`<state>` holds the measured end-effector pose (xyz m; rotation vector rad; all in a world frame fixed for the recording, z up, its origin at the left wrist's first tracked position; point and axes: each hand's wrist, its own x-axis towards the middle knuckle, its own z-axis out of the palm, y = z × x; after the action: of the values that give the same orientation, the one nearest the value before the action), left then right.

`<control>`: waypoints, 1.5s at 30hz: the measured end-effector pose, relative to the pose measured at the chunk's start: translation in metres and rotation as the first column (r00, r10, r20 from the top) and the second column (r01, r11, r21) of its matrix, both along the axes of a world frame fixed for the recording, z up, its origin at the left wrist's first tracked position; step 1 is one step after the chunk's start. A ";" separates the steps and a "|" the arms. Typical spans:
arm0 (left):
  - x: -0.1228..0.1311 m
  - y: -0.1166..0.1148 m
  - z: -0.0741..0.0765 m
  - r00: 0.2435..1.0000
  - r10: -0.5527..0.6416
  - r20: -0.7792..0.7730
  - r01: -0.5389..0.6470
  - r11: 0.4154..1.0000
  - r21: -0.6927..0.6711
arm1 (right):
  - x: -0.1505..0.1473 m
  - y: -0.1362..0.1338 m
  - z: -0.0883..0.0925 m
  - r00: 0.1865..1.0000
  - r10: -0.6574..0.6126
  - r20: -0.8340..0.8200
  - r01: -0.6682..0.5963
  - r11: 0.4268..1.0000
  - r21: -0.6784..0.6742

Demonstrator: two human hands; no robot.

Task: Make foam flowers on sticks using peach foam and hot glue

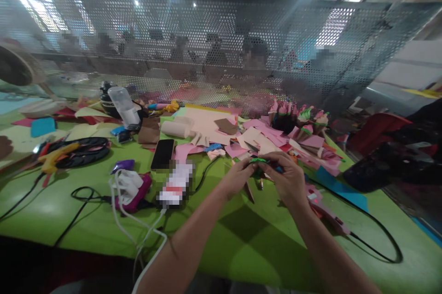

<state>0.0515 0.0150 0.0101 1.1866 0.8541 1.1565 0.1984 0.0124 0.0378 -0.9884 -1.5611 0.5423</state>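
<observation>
Over the green table (248, 257), my left hand (239, 178) and my right hand (288, 175) meet in front of me. The fingers of both are closed on a small bright green craft piece (258, 160), whose lower part looks darker. Fingers cover most of it, so its exact kind does not show. Just below them a brown pointed piece (248, 193) sticks out; I cannot tell whether it is held. A pink glue gun (326, 211) with a small red light lies beside my right forearm, its black cable curving off to the right.
Pink, cream and brown sheet scraps (262, 135) pile up beyond my hands. Left lie a dark phone (163, 153), a purple power socket (133, 195) with white cables and a yellow glue gun (58, 158). A clear bottle (124, 105) leans behind. A perforated metal screen (207, 54) closes the back.
</observation>
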 end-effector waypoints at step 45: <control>0.001 -0.001 0.000 0.988 0.036 0.149 -0.008 0.982 -0.187 | -0.002 0.009 -0.010 0.873 0.043 -0.485 -0.209 0.932 -0.295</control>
<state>0.0528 0.0143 0.0105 0.9262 0.8410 1.1431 0.1960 0.0218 0.0281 -0.9189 -1.1120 1.0921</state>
